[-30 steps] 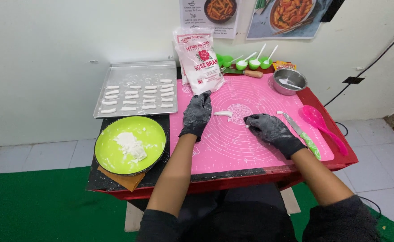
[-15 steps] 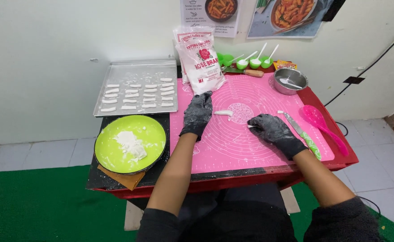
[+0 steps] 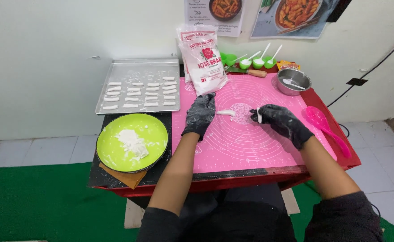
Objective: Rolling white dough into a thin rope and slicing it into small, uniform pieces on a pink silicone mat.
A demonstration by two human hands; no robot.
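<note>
Both my hands wear black gloves dusted with flour. My left hand [image 3: 200,114] lies flat, palm down, on the pink silicone mat [image 3: 251,148], its fingertips just left of a short white dough stick [image 3: 226,112] lying on the mat. My right hand [image 3: 281,122] hovers low over the mat's middle and pinches a small white dough piece [image 3: 259,115] between thumb and fingers, a little to the right of the stick.
A metal tray [image 3: 138,67] with several dough sticks sits at the back left. In front of it is a green plate [image 3: 112,154] with flour. Two flour bags [image 3: 203,58], green cups with spoons [image 3: 251,62], a metal bowl [image 3: 294,81] and a pink scoop [image 3: 324,123] ring the mat.
My right hand has moved left and up toward the mat's centre and now pinches a small dough piece. My left hand has barely moved.
</note>
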